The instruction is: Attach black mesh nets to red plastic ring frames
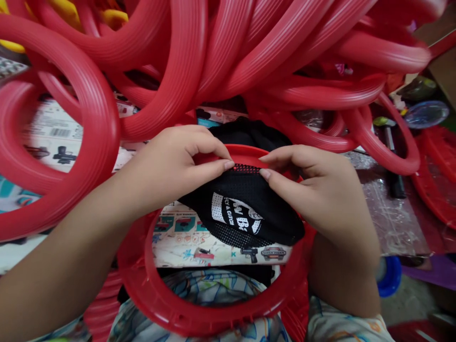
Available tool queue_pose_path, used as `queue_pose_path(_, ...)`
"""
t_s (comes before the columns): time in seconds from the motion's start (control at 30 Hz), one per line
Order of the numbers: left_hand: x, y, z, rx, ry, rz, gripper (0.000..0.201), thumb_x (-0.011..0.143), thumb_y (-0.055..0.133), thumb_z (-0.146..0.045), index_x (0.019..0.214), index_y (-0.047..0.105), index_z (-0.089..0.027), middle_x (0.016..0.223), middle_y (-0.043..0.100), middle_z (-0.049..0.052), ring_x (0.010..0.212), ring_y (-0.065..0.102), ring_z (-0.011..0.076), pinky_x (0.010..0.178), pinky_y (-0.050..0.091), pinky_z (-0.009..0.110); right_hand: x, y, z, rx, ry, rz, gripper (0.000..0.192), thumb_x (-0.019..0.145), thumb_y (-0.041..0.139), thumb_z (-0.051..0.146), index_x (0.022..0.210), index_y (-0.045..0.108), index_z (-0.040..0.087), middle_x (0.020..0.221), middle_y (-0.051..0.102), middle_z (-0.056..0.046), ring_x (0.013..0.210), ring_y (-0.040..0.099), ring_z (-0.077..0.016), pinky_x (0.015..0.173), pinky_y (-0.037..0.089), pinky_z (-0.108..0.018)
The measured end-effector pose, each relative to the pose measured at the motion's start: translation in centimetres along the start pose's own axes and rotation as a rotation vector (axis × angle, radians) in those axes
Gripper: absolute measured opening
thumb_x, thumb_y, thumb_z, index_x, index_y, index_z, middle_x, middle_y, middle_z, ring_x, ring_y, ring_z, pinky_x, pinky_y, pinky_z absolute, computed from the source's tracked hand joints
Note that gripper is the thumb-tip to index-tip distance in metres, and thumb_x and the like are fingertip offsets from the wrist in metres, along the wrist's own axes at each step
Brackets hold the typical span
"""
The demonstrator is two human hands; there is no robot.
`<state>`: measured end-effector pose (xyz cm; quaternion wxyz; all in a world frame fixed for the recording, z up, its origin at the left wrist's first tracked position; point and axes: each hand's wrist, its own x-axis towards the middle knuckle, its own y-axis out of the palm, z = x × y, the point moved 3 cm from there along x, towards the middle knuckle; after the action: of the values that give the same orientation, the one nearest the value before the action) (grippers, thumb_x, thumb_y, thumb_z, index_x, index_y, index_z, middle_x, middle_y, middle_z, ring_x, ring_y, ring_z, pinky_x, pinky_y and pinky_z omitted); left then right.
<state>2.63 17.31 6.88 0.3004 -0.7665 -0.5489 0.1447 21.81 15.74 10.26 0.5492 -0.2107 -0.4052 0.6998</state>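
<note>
A flat red plastic ring (pixel 204 319) rests close to my body, its far rim under my fingers. Black mesh fabric (pixel 281 221) with white printed lettering lies across the ring's far side, its edge drawn up to the rim. My left hand (pixel 178 164) pinches that edge between thumb and forefinger, beside a small red peg on the rim. A short way to the right, my right hand (pixel 317 190) pinches the same fabric edge, thumb and forefinger closed on it. More black fabric (pixel 249 133) bunches up beyond the rim.
Thick ribbed red rings (pixel 228 52) are heaped across the far side and left. Printed cardboard (pixel 217 259) lies beneath the work. At the right are a hammer-like tool (pixel 390 142), clear plastic wrap (pixel 392 223), more red frames (pixel 436 175) and a blue round object (pixel 390 275).
</note>
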Motion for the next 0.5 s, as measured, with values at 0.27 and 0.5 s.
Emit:
queue_pose_path(0.27, -0.15, -0.07, 0.1, -0.008, -0.012, -0.013, 0.016, 0.082, 0.063, -0.033, 0.081, 0.075, -0.023, 0.083, 0.069, -0.001, 0.077, 0.061, 0.0141, 0.068, 0.045, 0.025, 0.1, 0.21, -0.18, 0.042, 0.015, 0.006, 0.011, 0.079, 0.066, 0.013, 0.088, 0.072, 0.017, 0.075, 0.069, 0.003, 0.064, 0.059, -0.0094, 0.064, 0.048, -0.023)
queue_pose_path(0.5, -0.1, 0.1, 0.32, 0.013, -0.005, -0.012, 0.017, 0.082, 0.062, -0.034, 0.081, 0.074, -0.023, 0.081, 0.068, -0.001, 0.075, 0.06, 0.0142, 0.067, 0.044, 0.026, 0.21, 0.53, -0.37, 0.003, 0.011, -0.02, 0.012, 0.079, 0.066, 0.015, 0.088, 0.072, 0.019, 0.073, 0.069, 0.002, 0.062, 0.06, -0.0109, 0.055, 0.043, -0.023)
